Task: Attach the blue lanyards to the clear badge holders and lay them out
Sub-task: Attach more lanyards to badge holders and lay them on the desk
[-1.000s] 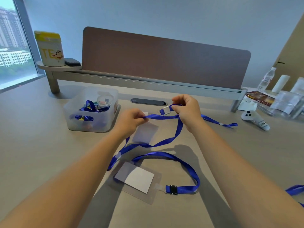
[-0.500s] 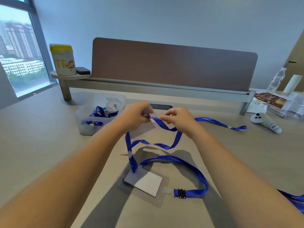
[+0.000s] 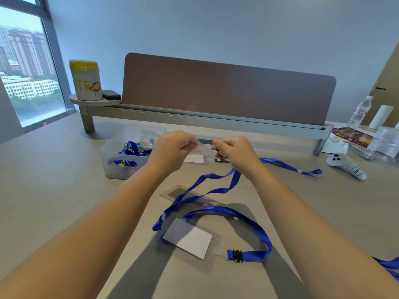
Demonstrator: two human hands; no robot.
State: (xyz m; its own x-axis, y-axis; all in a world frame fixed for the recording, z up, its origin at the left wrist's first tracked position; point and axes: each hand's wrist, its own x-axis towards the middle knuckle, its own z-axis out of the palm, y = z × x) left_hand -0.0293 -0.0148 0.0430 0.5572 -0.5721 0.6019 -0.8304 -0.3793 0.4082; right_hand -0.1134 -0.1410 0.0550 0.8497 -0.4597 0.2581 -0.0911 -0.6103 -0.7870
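My left hand [image 3: 172, 151] pinches the top edge of a clear badge holder [image 3: 195, 158] with a white card inside, held above the table. My right hand [image 3: 234, 153] is closed on the clip end of a blue lanyard [image 3: 218, 186], right beside the holder's tab. That lanyard hangs down, loops over the table and trails off to the right. Nearer to me a second clear badge holder [image 3: 190, 242] lies flat with its own blue lanyard [image 3: 254, 225] clipped on. An empty clear holder [image 3: 172, 192] lies under the hanging strap.
A translucent bin [image 3: 121, 167] with more blue lanyards stands at the left. A desk divider [image 3: 226, 91] runs across the back, with a yellow-lidded tub [image 3: 86, 80] on its shelf. A white controller [image 3: 345, 165], bottles and papers sit at the right. Another blue strap [image 3: 388, 266] lies at the right edge.
My hands have come closer together and risen slightly, bringing the lanyard's clip end up to the held badge holder. The camera has tilted up a little.
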